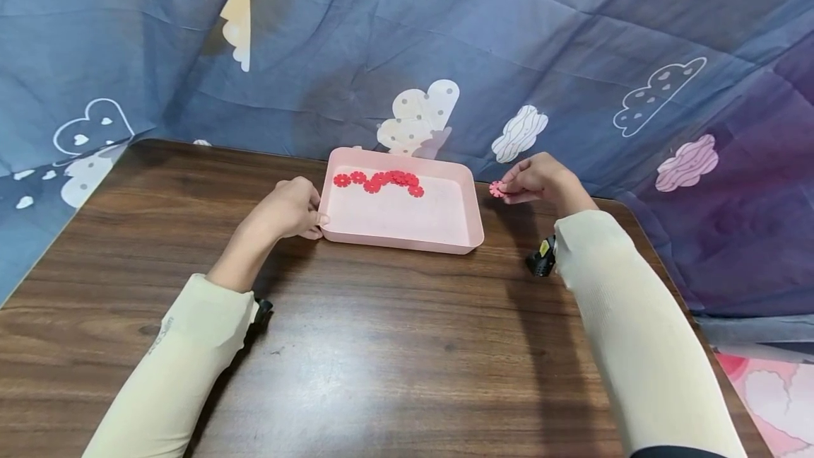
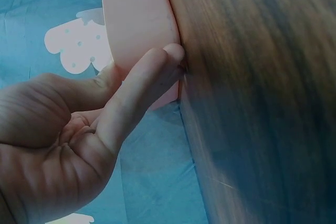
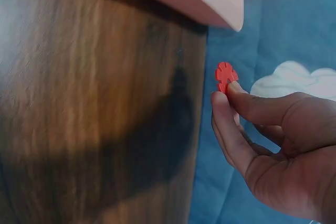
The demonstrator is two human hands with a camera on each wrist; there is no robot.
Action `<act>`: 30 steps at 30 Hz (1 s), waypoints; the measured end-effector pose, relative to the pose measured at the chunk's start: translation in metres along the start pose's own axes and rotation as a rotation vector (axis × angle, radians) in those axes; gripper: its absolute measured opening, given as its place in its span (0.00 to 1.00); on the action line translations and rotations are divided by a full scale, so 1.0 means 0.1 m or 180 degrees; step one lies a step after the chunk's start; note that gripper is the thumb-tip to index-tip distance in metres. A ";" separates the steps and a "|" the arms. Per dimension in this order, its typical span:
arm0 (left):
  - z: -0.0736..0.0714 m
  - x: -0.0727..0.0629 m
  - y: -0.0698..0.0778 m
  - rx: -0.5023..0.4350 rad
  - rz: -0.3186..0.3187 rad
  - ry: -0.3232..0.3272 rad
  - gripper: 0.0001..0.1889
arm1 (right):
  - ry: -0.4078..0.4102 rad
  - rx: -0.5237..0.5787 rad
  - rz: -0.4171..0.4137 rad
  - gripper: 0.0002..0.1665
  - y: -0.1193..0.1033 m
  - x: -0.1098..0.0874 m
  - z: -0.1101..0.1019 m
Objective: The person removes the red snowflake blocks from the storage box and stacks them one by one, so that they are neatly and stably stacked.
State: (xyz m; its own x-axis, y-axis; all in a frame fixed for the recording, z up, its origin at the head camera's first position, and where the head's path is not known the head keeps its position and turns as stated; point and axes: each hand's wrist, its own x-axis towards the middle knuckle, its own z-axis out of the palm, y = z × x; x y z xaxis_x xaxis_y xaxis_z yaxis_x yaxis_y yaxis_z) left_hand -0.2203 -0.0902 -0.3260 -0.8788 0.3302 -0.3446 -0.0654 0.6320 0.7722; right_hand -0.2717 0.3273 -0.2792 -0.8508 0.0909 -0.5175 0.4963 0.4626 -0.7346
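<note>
A shallow pink tray (image 1: 394, 221) stands on the table, with several red notched plastic discs (image 1: 400, 177) in a loose row toward its far side, some overlapping. My left hand (image 1: 289, 208) pinches the tray's left wall, the thumb over the rim and the fingers outside. In the left wrist view, the fingertips (image 2: 174, 52) lie low on the tray's outer wall (image 2: 142, 17), close to the tabletop. Beyond the tray's right end, my right hand (image 1: 540, 177) holds one red notched disc (image 3: 224, 74) between thumb and fingers, raised over the table's back edge.
The brown wood-grain table (image 1: 381, 345) runs up to a blue cloth (image 1: 305, 41) printed with clouds, hanging close behind the tray. Black wrist devices (image 1: 541, 257) show below the sleeves. A purple cloth (image 1: 750, 182) hangs to the right of the table.
</note>
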 end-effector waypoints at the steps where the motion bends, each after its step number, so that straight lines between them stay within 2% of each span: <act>1: 0.00 0.00 0.00 -0.0008 -0.0002 -0.0002 0.17 | -0.0007 0.0005 0.0017 0.09 0.03 0.00 -0.02; 15: 0.02 0.03 -0.01 -0.0062 -0.0068 0.0006 0.17 | 0.0147 0.0138 0.0437 0.11 0.46 0.11 -0.13; 30: 0.02 0.03 -0.01 0.0054 -0.0052 0.0012 0.17 | 0.0305 0.0067 0.0347 0.07 0.54 0.17 -0.10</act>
State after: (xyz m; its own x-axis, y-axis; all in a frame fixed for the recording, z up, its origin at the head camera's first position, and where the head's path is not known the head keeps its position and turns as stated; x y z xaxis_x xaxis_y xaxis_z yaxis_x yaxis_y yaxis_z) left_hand -0.2224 -0.0887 -0.3288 -0.8794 0.3171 -0.3552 -0.0718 0.6491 0.7573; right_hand -0.2608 0.3623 -0.3234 -0.8038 0.2239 -0.5512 0.5893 0.4268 -0.6860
